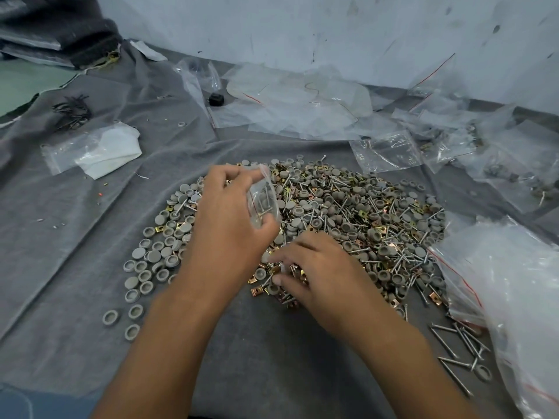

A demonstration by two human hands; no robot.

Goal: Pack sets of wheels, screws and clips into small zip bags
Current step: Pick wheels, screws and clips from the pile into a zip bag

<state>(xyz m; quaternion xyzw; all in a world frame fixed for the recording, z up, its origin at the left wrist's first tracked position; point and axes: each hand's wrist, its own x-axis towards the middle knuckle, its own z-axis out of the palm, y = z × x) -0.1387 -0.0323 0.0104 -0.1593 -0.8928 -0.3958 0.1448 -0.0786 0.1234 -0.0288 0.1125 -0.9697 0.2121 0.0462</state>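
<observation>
A wide heap point(348, 213) of grey round wheels, silver screws and brass clips lies on the grey cloth point(90, 237). My left hand point(230, 219) holds a small clear zip bag point(262, 201) upright above the heap's left part; a few screws and a grey wheel show inside it. My right hand point(314, 273) lies low on the heap's near edge, fingers curled among clips and screws point(272, 279); whether it pinches any piece is hidden. Loose grey wheels point(145, 267) spread to the left of the heap.
Empty zip bags point(290, 101) lie at the back by the wall. Filled bags point(499, 164) lie at the right. A big bundle of bags point(514, 291) sits at the near right beside loose screws point(459, 346). A white cloth on a bag point(102, 152) lies at the left.
</observation>
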